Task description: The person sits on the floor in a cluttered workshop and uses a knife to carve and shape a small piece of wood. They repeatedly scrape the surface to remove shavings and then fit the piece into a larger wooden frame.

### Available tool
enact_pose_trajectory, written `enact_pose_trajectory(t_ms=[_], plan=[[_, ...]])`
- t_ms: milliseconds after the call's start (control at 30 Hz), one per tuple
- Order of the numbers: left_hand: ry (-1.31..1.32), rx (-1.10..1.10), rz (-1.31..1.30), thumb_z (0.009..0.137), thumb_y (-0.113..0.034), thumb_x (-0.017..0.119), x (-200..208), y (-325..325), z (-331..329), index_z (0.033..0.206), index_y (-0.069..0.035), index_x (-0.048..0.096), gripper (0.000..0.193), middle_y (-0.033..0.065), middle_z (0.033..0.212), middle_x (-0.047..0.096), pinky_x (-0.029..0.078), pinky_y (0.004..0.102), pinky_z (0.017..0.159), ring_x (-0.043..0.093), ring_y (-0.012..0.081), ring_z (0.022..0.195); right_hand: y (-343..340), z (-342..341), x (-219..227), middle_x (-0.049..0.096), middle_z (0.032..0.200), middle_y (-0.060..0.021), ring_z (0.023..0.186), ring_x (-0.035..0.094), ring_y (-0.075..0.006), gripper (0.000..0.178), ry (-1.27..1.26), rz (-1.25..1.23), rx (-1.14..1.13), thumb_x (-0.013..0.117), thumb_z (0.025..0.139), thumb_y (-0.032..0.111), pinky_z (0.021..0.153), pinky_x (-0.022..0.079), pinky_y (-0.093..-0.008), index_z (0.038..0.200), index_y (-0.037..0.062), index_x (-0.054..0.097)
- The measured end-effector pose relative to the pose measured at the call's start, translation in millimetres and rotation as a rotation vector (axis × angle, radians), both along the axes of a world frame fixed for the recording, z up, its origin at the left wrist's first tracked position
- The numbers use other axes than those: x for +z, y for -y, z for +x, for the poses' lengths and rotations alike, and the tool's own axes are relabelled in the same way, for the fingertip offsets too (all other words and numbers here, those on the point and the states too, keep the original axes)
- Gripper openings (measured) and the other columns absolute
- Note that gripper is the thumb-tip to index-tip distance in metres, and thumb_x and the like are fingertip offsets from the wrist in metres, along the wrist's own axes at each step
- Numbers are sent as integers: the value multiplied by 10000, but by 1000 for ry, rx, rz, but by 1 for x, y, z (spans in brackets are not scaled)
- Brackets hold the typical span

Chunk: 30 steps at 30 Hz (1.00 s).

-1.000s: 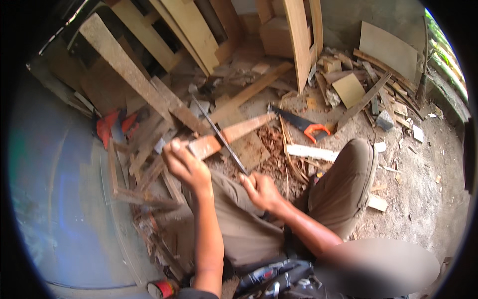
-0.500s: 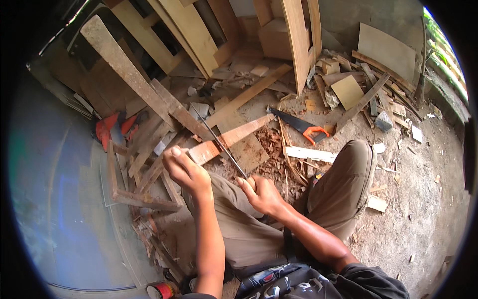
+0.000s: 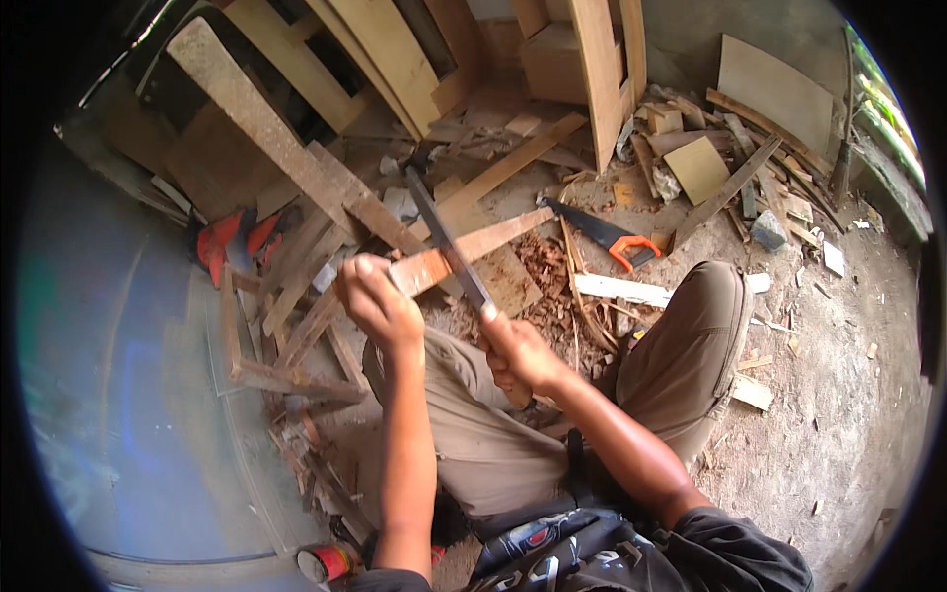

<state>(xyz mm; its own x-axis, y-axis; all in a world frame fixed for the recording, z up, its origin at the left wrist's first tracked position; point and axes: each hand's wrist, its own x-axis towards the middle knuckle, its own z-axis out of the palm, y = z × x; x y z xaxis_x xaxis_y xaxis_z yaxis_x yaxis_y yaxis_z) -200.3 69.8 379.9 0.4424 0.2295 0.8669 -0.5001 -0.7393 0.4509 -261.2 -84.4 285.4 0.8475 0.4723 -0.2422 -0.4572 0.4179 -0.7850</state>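
My left hand [image 3: 383, 304] is closed round the near end of a reddish-brown wooden strip [image 3: 503, 233], which slants away to the right. My right hand [image 3: 518, 353] grips the wooden handle of a machete [image 3: 444, 235]. Its long dark blade crosses over the strip near my left hand, with its flat side showing. Whether the edge touches the wood, I cannot tell. Beyond the strip's far end lies a handsaw [image 3: 592, 229] with a black blade and an orange handle.
Reddish shavings [image 3: 552, 271] lie under the strip. A long, thick plank [image 3: 261, 123] rises at the left beside a wooden frame [image 3: 296, 383]. A white strip [image 3: 621, 288] lies by my knee. Scrap wood [image 3: 705, 168] is heaped far right, and tall panels [image 3: 597, 89] stand behind.
The machete has turned from nearly edge-on to showing its flat side, and its handle now shows below my right hand. My left hand still holds the strip.
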Motion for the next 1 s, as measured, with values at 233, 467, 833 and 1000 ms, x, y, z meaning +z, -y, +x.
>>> enact_pose_trajectory(t_ms=[233,467,833,1000], plan=[[54,-242,-19,1069,-278,380,25,-43,70,753,19,539,463,123,767,556,434,393,724,545,278,748,41,21,-28,359,574,42,428,360,-92,424,-1,95,-356,616,984,489,411,344,-270,857,113,467],[254,-522,-30,1064,-383,324,66,-31,139,715,15,589,591,124,747,593,444,342,729,560,237,760,35,30,-83,387,605,32,473,378,-125,308,-402,92,-547,649,979,336,465,365,-309,825,147,460],[-19,-1283,-287,1041,-586,195,111,-28,235,571,-13,559,825,110,620,502,352,396,782,437,241,715,19,38,-137,439,671,0,567,473,-163,183,-673,244,-522,611,979,234,552,453,-371,927,114,483],[-262,-1633,-57,1056,-609,207,120,-24,253,548,-115,495,764,36,589,485,302,373,820,397,185,684,19,49,-150,417,677,11,564,445,-152,161,-709,261,-483,602,971,227,554,444,-364,922,125,488]])
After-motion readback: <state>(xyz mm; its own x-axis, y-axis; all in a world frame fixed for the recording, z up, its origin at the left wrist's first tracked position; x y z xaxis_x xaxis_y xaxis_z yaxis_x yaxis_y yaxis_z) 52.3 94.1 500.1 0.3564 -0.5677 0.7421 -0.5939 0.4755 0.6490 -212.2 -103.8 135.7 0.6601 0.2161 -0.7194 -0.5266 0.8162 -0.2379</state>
